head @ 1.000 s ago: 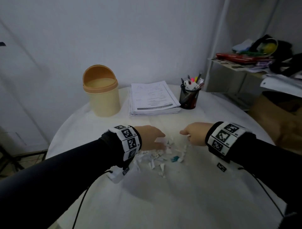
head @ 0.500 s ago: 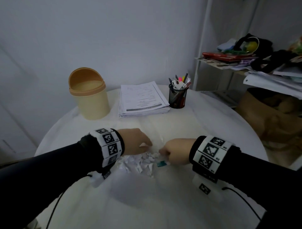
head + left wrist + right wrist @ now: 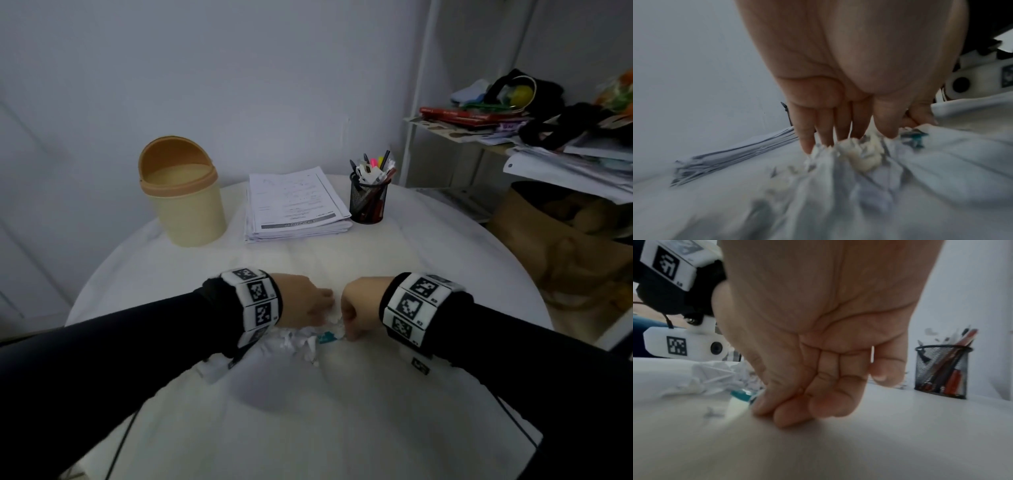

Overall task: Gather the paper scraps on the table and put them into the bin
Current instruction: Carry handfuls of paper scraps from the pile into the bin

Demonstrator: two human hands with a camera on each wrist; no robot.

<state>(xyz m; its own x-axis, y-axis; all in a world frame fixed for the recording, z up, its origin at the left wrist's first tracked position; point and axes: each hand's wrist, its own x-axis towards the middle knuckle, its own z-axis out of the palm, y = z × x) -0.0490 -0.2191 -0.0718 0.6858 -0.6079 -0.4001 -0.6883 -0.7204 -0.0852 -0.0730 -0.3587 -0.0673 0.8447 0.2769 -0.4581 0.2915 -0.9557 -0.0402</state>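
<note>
A heap of white paper scraps (image 3: pixel 298 342) with one teal scrap (image 3: pixel 325 337) lies on the round white table (image 3: pixel 411 257), between my two hands. My left hand (image 3: pixel 325 303) rests its straight fingers on the far side of the heap (image 3: pixel 859 155). From the right, my right hand (image 3: pixel 349 329) presses against the heap with curled fingers, their tips on the cloth (image 3: pixel 797 410). A thin white sliver shows between two of its fingers. The beige bin (image 3: pixel 188 202), its orange lid tipped open, stands at the back left.
A stack of printed sheets (image 3: pixel 294 202) and a black mesh pen cup (image 3: pixel 368 198) stand at the back of the table. A cluttered white shelf (image 3: pixel 513 130) and a brown bag (image 3: pixel 548 246) are off to the right.
Both hands have come together around the scraps. The right hand slid left to the heap, which is tighter than before. The view has shifted a little.
</note>
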